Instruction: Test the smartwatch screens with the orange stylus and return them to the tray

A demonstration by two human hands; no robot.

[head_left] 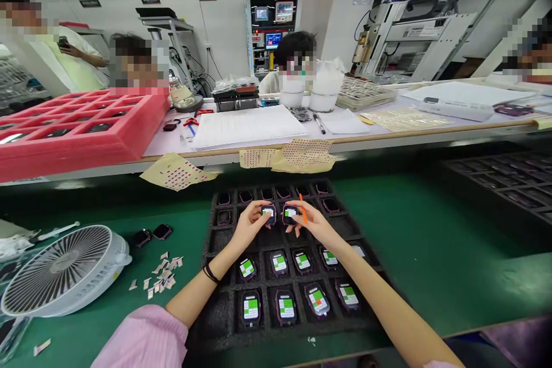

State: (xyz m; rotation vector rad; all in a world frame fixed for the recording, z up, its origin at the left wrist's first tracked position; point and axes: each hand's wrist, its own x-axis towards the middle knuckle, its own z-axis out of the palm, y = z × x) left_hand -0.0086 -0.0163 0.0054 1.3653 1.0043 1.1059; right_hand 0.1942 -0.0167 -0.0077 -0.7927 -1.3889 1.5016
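My left hand (248, 225) pinches a square smartwatch (268, 214) with a lit green screen. My right hand (313, 221) grips a matching smartwatch (290, 214) right beside it, and a thin orange stick (303, 209) rises between its fingers. Both watches are above a black foam tray (219, 236) with square pockets. Several watches with green screens (279, 263) lie in the pockets nearest me, while the far pockets hold dark-screened watches (283, 192). My hands partly hide the pockets beneath them.
A white desk fan (64, 270) lies on the green mat (409, 241) left of the tray, near loose paper strips (161, 274) and two dark watches (152, 234). Sticker sheets (176, 172) hang over the bench edge. A red foam tray (81, 126) and co-workers are beyond.
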